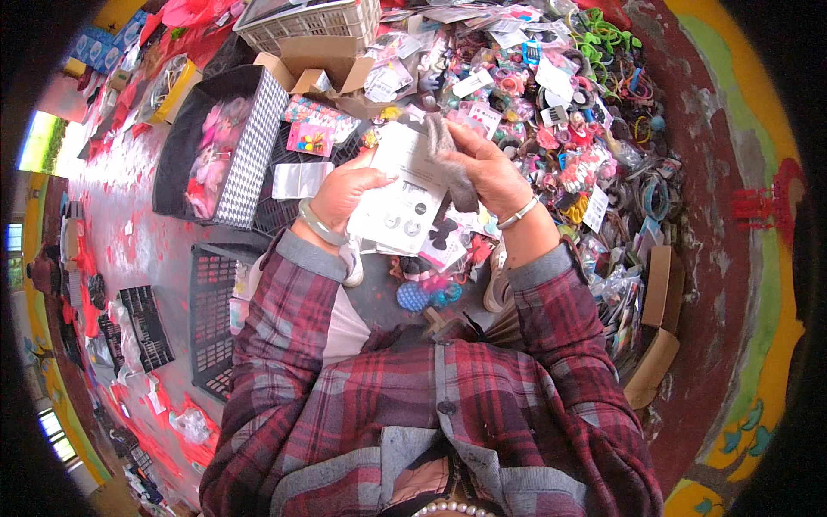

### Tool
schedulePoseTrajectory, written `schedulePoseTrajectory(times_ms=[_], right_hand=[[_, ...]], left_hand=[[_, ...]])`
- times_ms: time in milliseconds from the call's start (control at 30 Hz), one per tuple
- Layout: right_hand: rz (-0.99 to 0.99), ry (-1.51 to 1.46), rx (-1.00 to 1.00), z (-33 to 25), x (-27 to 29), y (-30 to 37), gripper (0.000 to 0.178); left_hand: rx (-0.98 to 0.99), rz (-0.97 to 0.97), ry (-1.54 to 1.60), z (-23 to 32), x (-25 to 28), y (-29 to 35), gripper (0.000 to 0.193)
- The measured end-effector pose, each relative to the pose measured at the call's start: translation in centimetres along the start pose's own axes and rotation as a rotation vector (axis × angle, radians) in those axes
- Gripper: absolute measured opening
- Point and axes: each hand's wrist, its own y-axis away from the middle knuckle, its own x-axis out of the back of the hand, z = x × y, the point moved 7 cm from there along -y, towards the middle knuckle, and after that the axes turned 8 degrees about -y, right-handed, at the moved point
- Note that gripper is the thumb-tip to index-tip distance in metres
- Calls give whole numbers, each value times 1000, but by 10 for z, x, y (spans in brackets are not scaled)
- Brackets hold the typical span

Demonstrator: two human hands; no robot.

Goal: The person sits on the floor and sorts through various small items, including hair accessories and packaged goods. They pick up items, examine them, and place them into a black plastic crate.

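Note:
A white printed card (388,202) is held up in front of me by my left hand (338,198), its thumb lying over the card's left edge. My right hand (491,177) grips a soft grey-brown piece of fabric (457,168) against the card's right side; its exact kind cannot be made out. Just below the card is a dark bow on a small card (442,241). Beneath that lie a blue dotted round piece (413,296) and other small accessories, partly hidden.
A heap of packaged hair accessories (564,146) spreads ahead and right. To the left stand a houndstooth-sided box (251,146) with pink items and a black plastic crate (214,314). An opened cardboard box (323,59) and a white basket (349,24) are farther ahead.

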Motion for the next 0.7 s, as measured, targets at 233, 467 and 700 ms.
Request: schedulePoseTrajectory(times_ms=[233, 467, 700], right_hand=[[242, 635, 342, -6, 12, -4, 15], [362, 819, 505, -23, 9, 5, 10], [472, 319, 483, -20, 60, -1, 13]], left_hand=[[17, -68, -58, -7, -11, -2, 48], [-1, -126, -20, 4, -32, 2, 52], [-12, -169, -34, 8, -31, 9, 52]])
